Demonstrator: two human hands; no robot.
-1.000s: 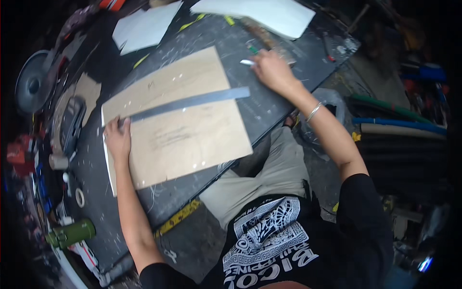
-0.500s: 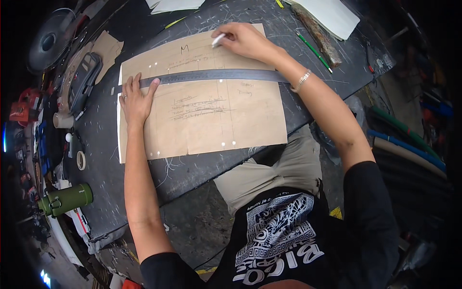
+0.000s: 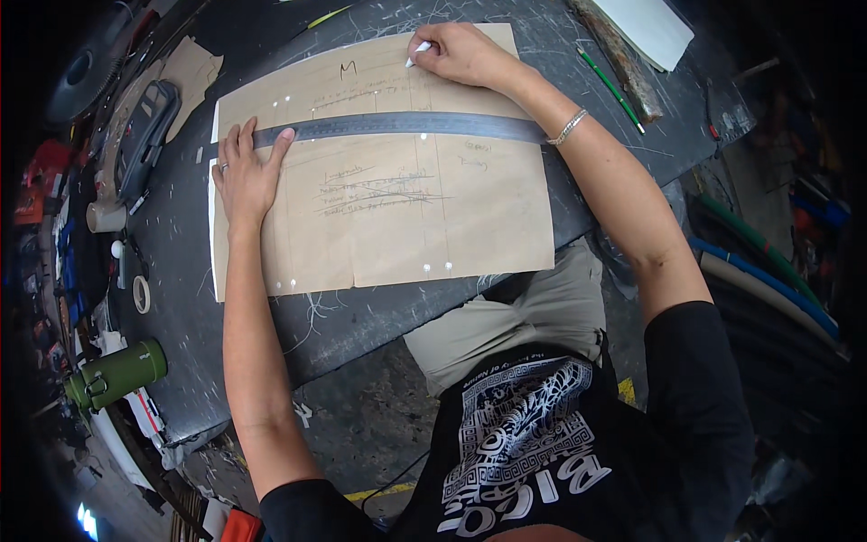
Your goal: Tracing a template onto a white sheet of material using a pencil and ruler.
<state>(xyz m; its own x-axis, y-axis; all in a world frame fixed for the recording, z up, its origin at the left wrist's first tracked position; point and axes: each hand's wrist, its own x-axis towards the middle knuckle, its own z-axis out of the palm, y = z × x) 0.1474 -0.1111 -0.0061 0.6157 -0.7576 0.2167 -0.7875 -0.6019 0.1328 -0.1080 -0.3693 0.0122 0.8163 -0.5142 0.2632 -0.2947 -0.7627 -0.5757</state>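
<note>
A large sheet of brown pattern paper [image 3: 497, 217] lies on the dark table, with handwriting, crossed-out lines and small white spots on it. Across it runs a long grey metal ruler [image 3: 388, 125]. My left hand [image 3: 246, 176] lies flat, fingers spread, pressing on the ruler's left end and the paper beneath. Beyond the ruler, near the paper's far edge, my right hand [image 3: 461, 59] pinches a short white marking stick [image 3: 418, 53]. Its tapered tip points down at the paper, but whether it touches I cannot tell. My right wrist passes over the ruler's right end.
To the right are a green pencil [image 3: 612, 90], a worn bar [image 3: 623, 63] and white sheets [image 3: 646, 32]. At the left sit a dark grey tool [image 3: 147, 140], a tape roll [image 3: 141, 294] and a green flask [image 3: 117, 374]. Loose threads [image 3: 313, 312] lie by the near edge.
The whole view has shifted slightly, with the paper now higher in it. My right hand has turned a little and keeps nearly the same spot on the paper. The left hand stays on the ruler.
</note>
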